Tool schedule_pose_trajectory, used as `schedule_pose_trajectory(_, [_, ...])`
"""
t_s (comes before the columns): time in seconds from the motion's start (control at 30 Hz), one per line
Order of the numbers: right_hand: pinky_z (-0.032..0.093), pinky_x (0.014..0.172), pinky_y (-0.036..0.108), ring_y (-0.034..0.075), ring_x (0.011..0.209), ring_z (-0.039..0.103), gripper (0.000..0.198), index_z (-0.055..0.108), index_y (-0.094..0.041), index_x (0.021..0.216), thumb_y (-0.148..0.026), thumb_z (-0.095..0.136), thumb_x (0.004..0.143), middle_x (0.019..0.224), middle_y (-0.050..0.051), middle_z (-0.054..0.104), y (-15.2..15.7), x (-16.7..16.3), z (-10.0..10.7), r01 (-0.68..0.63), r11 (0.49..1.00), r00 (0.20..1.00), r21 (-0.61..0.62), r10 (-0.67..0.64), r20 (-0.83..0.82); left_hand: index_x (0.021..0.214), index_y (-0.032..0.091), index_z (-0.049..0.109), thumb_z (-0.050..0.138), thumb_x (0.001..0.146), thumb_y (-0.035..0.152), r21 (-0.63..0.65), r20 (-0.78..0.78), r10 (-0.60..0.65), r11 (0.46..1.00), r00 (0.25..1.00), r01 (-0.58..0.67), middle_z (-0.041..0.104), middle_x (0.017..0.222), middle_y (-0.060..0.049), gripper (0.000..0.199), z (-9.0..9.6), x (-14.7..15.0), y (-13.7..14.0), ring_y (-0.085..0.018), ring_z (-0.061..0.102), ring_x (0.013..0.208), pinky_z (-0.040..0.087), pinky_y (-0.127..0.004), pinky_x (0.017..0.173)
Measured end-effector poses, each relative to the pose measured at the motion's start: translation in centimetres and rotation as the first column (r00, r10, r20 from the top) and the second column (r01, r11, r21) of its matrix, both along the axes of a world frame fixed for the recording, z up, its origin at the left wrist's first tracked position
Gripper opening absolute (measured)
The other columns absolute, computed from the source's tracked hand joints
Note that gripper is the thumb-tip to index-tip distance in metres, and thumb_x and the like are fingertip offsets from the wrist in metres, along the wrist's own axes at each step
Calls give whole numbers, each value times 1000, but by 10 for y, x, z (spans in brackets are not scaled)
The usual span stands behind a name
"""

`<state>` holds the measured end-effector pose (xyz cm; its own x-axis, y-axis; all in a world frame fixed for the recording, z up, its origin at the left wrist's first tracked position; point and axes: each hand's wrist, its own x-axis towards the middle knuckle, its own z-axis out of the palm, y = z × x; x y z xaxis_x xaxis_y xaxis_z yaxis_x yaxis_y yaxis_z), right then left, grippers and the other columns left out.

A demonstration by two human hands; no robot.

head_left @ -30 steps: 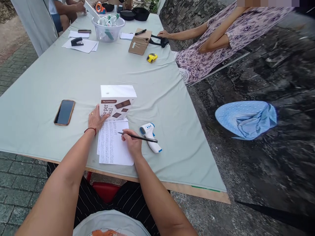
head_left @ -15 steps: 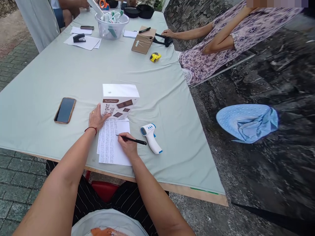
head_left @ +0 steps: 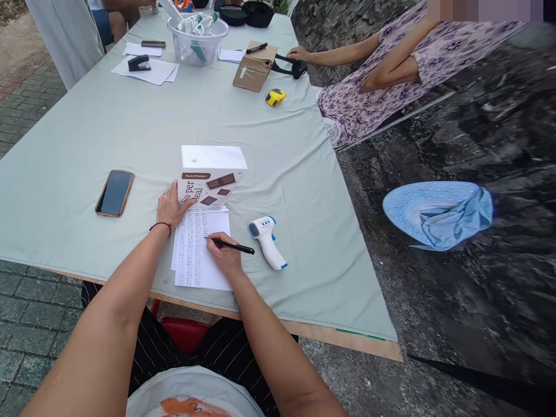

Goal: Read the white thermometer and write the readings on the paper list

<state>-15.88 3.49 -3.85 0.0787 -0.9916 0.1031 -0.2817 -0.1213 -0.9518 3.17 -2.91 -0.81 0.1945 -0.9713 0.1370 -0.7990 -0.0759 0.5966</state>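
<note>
A white box with brown bar pictures (head_left: 214,175) stands upright on the table, at the top of a sheet of paper covered in handwriting (head_left: 202,255). My left hand (head_left: 172,205) grips the box's lower left edge, thumb across its printed front and the other fingers along its side. Pinched in my right hand (head_left: 224,255) is a black pen (head_left: 234,245), its tip on the paper beside the written columns. A white and blue infrared thermometer (head_left: 269,243) lies just right of that hand. Farther left rests a phone in a brown case (head_left: 114,193).
A yellow tape measure (head_left: 275,98), a brown pouch (head_left: 254,69) and a clear tub of bottles (head_left: 197,46) sit toward the far end. Near them, a stapler (head_left: 139,63) lies on papers. A person in a floral dress (head_left: 365,104) sits at right. A blue hat (head_left: 438,215) is beyond the table's edge.
The pen's rear end has swung slightly left in my right hand. My left hand keeps its hold on the box. The whole view has shifted a little.
</note>
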Motion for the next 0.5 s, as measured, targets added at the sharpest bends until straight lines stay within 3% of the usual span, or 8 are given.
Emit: schedule_pose_trajectory(0.5, [44,59,29,14,57,50,21,62,-20,68,-39,53,69,61,-1,58,0,1,0,23,1000,999,13,-23,22,143,22,36,56,90,53,-7,5,-3,1000,1000,3,60,132,-9,65,0,0,0,-30,52,124,36,-45,106])
